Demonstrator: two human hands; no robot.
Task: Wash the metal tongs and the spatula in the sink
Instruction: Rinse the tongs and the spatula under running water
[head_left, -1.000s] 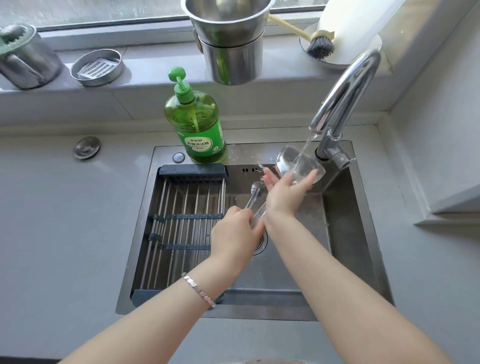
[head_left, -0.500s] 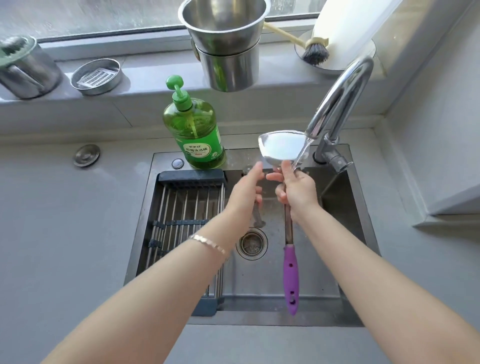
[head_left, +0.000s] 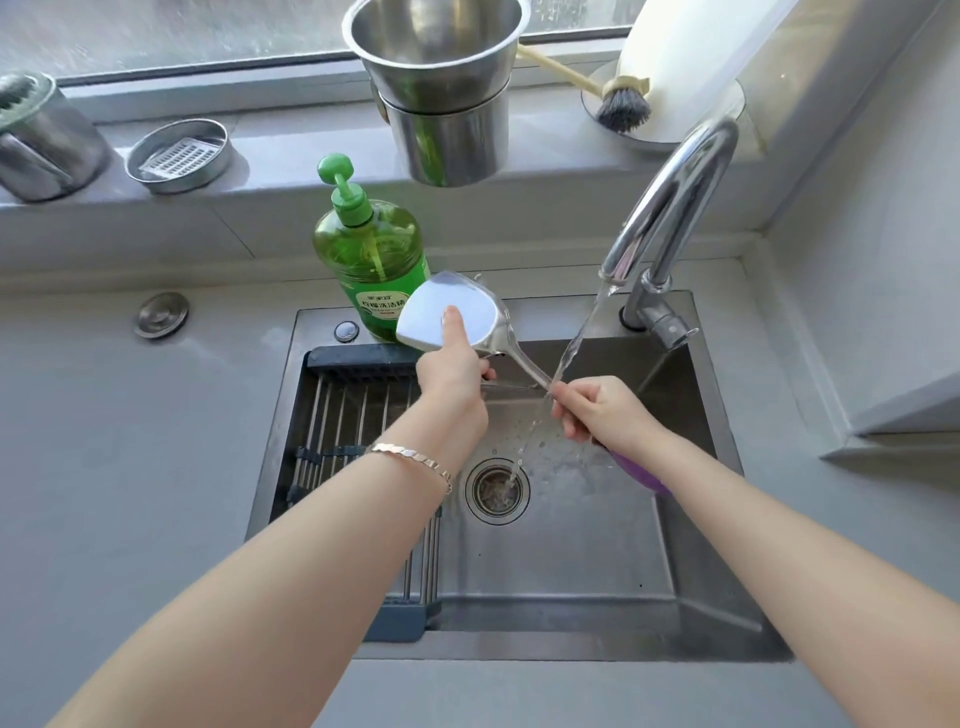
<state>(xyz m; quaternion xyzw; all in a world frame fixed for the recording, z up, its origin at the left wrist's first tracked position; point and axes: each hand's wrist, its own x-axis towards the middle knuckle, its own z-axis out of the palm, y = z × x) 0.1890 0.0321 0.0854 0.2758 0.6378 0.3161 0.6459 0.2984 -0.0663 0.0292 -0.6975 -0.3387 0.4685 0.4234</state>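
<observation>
— Where is the spatula (head_left: 451, 317) now?

— It is held over the sink (head_left: 597, 561), tilted, with the broad metal blade up and to the left, just in front of the green soap bottle (head_left: 371, 260). The metal neck runs down to the right, and the purple handle (head_left: 636, 470) shows only a little, below the right wrist.

— And the hands?

— The right hand (head_left: 602, 410) is closed around the neck of the spatula, where the metal meets the handle. The left hand (head_left: 454, 371) touches the blade: one finger is stretched out and lies flat on the blade face, while the other fingers are curled below the blade edge.

— Does the left hand hold something more?

— A thin metal piece (head_left: 511, 383) shows beside its curled fingers – it can be the tongs, but I cannot tell this surely, and I cannot tell if the hand grips it.

— Is the water on?

— Yes. A stream falls from the faucet (head_left: 670, 208), passes just beside the right hand and the neck of the spatula, and lands near the drain (head_left: 497, 488). Drops are spread on the sink floor.

— What else is near?

— A roll-up drying rack (head_left: 353, 415) covers the left part of the sink. On the ledge behind stand two stacked steel pots (head_left: 441, 93) and a dish brush (head_left: 621, 106).
</observation>
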